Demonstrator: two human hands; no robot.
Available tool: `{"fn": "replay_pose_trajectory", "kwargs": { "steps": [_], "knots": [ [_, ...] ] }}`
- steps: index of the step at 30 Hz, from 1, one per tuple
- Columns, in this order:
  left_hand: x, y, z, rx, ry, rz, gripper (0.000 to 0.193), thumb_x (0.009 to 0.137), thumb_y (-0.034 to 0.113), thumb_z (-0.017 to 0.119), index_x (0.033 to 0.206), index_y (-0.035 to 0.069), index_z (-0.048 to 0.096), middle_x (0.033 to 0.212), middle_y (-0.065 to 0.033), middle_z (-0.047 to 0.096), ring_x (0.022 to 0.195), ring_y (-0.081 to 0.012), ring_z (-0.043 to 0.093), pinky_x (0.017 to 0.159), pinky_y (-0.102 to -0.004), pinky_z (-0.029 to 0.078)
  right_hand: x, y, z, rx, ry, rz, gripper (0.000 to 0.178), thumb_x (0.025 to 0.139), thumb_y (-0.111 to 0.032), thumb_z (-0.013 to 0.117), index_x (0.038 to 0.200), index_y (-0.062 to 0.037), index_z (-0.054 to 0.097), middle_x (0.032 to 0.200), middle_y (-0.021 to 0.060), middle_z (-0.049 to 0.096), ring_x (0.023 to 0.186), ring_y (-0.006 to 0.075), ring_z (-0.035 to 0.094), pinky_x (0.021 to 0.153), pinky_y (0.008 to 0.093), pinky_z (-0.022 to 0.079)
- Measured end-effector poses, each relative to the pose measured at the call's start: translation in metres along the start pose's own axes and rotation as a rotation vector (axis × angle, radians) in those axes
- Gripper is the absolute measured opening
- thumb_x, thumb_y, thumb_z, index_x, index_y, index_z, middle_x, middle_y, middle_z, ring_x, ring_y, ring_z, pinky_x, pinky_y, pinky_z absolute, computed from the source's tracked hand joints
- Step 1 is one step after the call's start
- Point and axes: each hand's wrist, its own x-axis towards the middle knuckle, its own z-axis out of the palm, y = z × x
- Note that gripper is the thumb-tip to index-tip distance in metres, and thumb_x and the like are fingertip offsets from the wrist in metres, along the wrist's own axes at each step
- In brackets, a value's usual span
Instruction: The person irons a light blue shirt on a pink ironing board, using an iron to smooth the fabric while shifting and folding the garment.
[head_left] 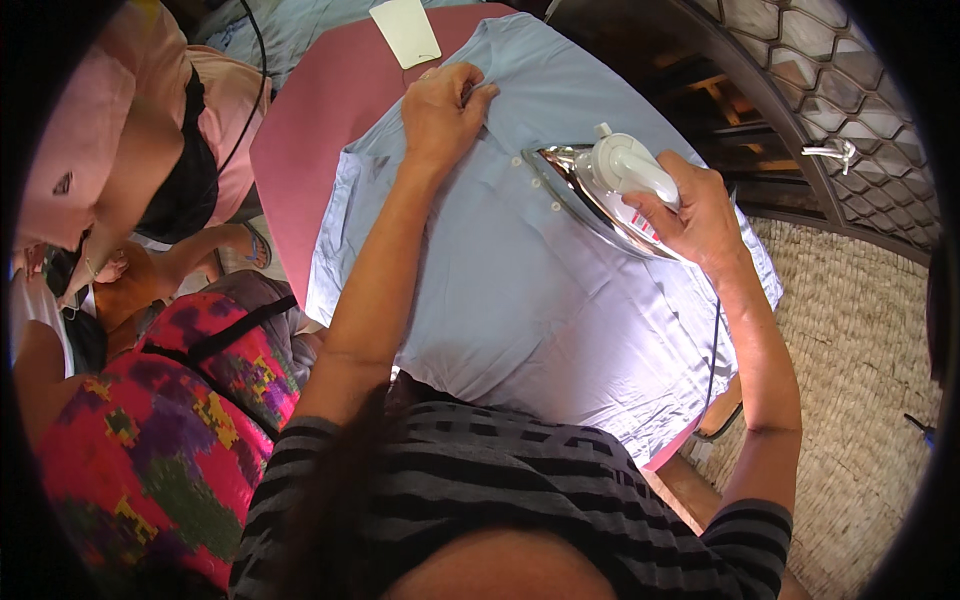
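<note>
A light blue shirt (490, 270) with small pale buttons lies spread over a dark pink board (305, 110). My right hand (700, 215) is closed round the handle of a white clothes iron (620, 165). The iron rests on the shirt beside the row of buttons, its shiny metal tip pointing to the upper left. Farther off to the left, my left hand (445, 115) is closed on the shirt's cloth near its far end, fingers curled and thumb toward the right. The exact spot it grips is partly hidden by the fingers.
A pale card tag (405, 32) with a string lies on the board's far edge. The iron's dark cord (714, 345) hangs by my right forearm. A dark metal lattice (850, 110) stands at the right. People sit close at the left, beside a bright multicoloured cloth (170, 450).
</note>
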Motion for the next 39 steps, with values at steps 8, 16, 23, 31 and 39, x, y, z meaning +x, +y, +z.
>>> {"fn": "replay_pose_trajectory", "kwargs": {
  "steps": [8, 16, 23, 31, 39],
  "knots": [
    [-0.004, -0.004, 0.002, 0.065, 0.000, 0.036, 0.022, 0.078, 0.022, 0.078, 0.084, 0.005, 0.064, 0.068, -0.0065, 0.060, 0.066, -0.0223, 0.057, 0.061, -0.0362, 0.046, 0.021, -0.004, 0.000, -0.053, -0.047, -0.022, 0.041, 0.081, -0.038, 0.079, 0.086, -0.0016, 0.061, 0.074, 0.0199, 0.067, 0.064, 0.0353, 0.065, 0.057, 0.0386, 0.050],
    [-0.010, -0.007, 0.005, 0.041, 0.024, 0.040, 0.022, 0.078, 0.021, 0.078, 0.083, 0.005, 0.064, 0.069, -0.0062, 0.061, 0.067, -0.0223, 0.057, 0.062, -0.0356, 0.045, 0.026, -0.009, 0.005, -0.005, -0.057, -0.030, 0.037, 0.081, -0.034, 0.079, 0.089, -0.0018, 0.062, 0.075, 0.0191, 0.067, 0.063, 0.0340, 0.066, 0.057, 0.0369, 0.049],
    [-0.015, -0.003, 0.007, 0.001, 0.020, -0.024, 0.021, 0.077, 0.019, 0.079, 0.085, 0.005, 0.066, 0.070, -0.0063, 0.061, 0.069, -0.0221, 0.057, 0.064, -0.0354, 0.047, 0.006, -0.002, 0.008, 0.042, -0.021, -0.039, 0.036, 0.081, -0.034, 0.079, 0.092, -0.0035, 0.064, 0.072, 0.0184, 0.066, 0.061, 0.0336, 0.065, 0.056, 0.0360, 0.049],
    [-0.021, -0.007, 0.006, 0.002, -0.017, -0.051, 0.025, 0.079, 0.022, 0.080, 0.092, 0.003, 0.069, 0.074, -0.0074, 0.064, 0.066, -0.0183, 0.060, 0.063, -0.0321, 0.049, 0.016, 0.003, 0.017, -0.068, -0.011, -0.052, 0.041, 0.082, -0.044, 0.077, 0.093, -0.0055, 0.067, 0.074, 0.0159, 0.069, 0.064, 0.0328, 0.067, 0.059, 0.0387, 0.051],
    [-0.021, -0.010, 0.004, -0.003, -0.052, -0.056, 0.028, 0.082, 0.023, 0.079, 0.093, 0.001, 0.067, 0.072, -0.0069, 0.064, 0.067, -0.0147, 0.060, 0.063, -0.0302, 0.049, 0.027, -0.001, 0.019, -0.058, -0.033, 0.007, 0.049, 0.083, -0.053, 0.070, 0.098, -0.0061, 0.072, 0.080, 0.0166, 0.070, 0.071, 0.0329, 0.068, 0.067, 0.0403, 0.053]
  ]
}}
